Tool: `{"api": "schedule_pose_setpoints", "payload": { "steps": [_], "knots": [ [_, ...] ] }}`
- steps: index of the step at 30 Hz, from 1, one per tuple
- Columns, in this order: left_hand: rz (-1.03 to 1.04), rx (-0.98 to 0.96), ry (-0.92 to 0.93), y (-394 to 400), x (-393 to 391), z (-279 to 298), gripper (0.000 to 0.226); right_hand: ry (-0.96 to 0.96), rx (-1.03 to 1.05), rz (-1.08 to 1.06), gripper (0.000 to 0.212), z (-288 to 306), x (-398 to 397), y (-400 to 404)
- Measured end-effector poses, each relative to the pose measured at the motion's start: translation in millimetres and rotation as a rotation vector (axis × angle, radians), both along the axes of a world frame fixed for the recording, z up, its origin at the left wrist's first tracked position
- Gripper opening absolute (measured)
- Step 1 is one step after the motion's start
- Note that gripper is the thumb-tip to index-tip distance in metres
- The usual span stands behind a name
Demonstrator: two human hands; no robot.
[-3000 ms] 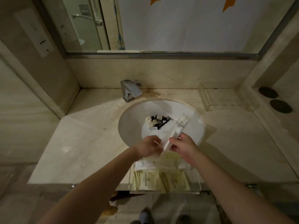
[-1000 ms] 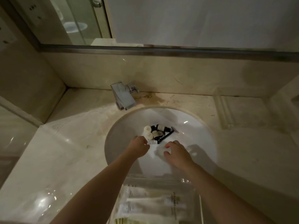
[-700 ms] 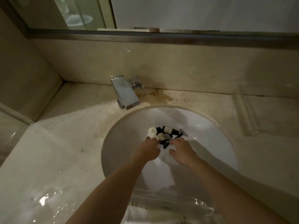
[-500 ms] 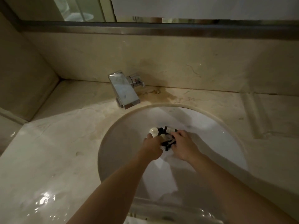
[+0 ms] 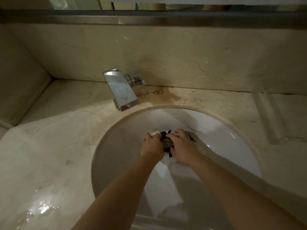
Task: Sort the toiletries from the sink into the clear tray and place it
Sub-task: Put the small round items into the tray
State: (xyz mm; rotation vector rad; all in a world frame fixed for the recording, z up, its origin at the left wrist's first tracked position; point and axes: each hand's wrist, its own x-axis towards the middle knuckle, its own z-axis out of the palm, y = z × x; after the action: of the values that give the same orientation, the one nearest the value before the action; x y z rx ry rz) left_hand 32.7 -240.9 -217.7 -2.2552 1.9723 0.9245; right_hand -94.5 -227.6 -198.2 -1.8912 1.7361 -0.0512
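Fingers (image 5: 174, 136) of both hands curled inward around the cluster of small toiletries (image 5: 167, 143) at the bottom of the sink (image 5: 126, 146), cupping rather than pinching; left hand (image 5: 152, 146) closed against a white cap (image 5: 155, 133), right hand (image 5: 181, 149) wrapped over the dark pieces, both touching the pile. Best done as one scoop: press the palms together beneath the heap, keep the little fingers low against the porcelain, lift slowly so nothing rolls back toward the drain. Worth checking the dark thin item (image 5: 191, 138) just beside the right hand, lying apart from the cupped group and likely to be left behind. Hard to tell how many pieces are held, or whether any is truly lifted yet, since the hands cover most of the pile. Clear tray barely visible, only a faint edge (image 5: 149, 219) at the near rim, contents cut off. Drain hidden. Dim light, labels unreadable.
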Motion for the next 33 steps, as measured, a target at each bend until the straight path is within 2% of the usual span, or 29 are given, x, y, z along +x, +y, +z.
{"api": "schedule_pose_setpoints", "payload": {
  "steps": [7,11,15,18,21,26,28,31,33],
  "knots": [
    [0.061,0.037,0.106,-4,6,3,0.037,-0.094,-0.078,0.034,0.041,3,18,-1],
    [0.094,0.074,0.188,-9,10,4,0.053,-0.131,-0.019,0.026,0.047,2,26,-5],
    [0.084,0.062,0.164,-15,14,1,0.048,-0.199,0.020,-0.017,0.049,1,32,-8],
    [0.055,0.009,0.150,-15,16,2,0.056,-0.213,0.046,-0.046,0.053,2,32,-7],
    [-0.041,-0.044,0.152,-13,16,3,0.050,-0.218,0.072,-0.044,0.057,2,35,-7],
    [0.073,-0.009,0.296,-8,22,4,0.030,-0.210,0.111,-0.057,0.051,0,43,-8],
    [0.115,0.000,0.398,-9,26,13,0.020,-0.289,0.132,-0.129,0.042,3,42,-6],
    [0.067,-0.005,0.534,-11,37,31,0.032,-0.535,0.183,-0.303,0.038,16,37,-1],
    [0.004,0.039,0.647,-11,44,47,0.040,-0.622,0.169,-0.407,0.029,29,33,2]
  ]
}}
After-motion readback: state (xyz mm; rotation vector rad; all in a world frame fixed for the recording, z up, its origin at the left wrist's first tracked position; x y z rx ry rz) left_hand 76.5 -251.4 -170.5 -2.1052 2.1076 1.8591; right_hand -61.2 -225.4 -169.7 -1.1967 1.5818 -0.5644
